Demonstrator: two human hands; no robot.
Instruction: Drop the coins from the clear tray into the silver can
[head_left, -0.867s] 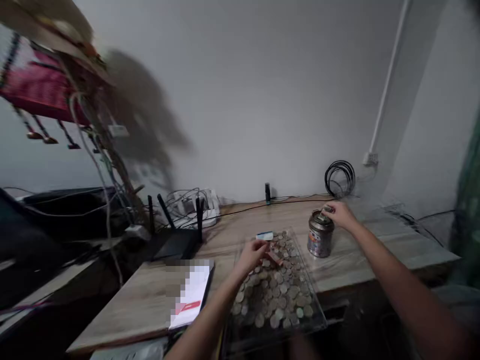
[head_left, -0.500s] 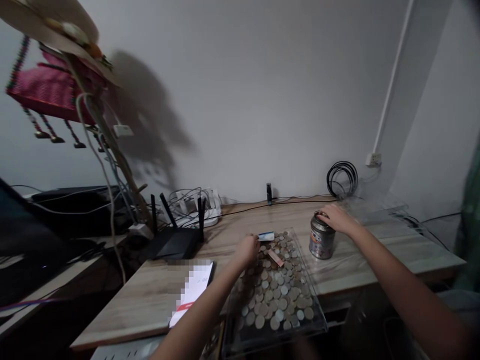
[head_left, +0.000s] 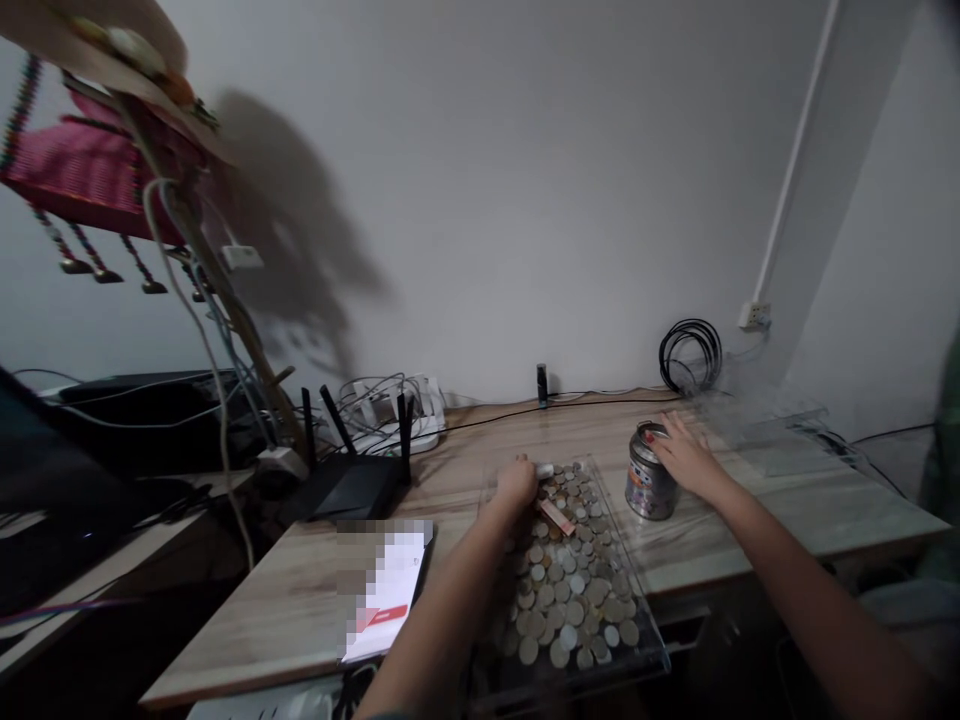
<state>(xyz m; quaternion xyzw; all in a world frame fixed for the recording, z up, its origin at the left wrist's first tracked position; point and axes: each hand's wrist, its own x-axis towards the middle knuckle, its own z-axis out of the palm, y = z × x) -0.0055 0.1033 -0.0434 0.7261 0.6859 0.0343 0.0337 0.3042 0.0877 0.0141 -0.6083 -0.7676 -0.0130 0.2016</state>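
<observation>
The wooden tabletop (head_left: pixel 480 450) is carrying everything here, with a black router (head_left: pixel 351 482) and a tangle of cables sitting toward its left rear and a coil of black cable (head_left: pixel 690 355) hanging at the wall behind. Near the front edge, a clear tray (head_left: pixel 637 640) is holding a spread of loose coins (head_left: pixel 570 590) and a small reddish folded note (head_left: pixel 556 516). Just beside the tray on its right, a small metal tin (head_left: pixel 649 483) is standing upright. A white and red booklet (head_left: pixel 390 595) is lying to the left of the tray.

The person is working through the coins, judging by the hands. The left hand (head_left: pixel 517 483) is reaching into the far left corner of the tray, fingers curled down onto the coins and seemingly pinching something pale, though whether the grip is clenched on a coin cannot be told. The right hand (head_left: pixel 686 455) is resting against the tin's far side and top, fingers spread, steadying rather than clasping it.

The next move is likely calling for a clean pinch on a single coin and a short carry across to the tin's top
</observation>
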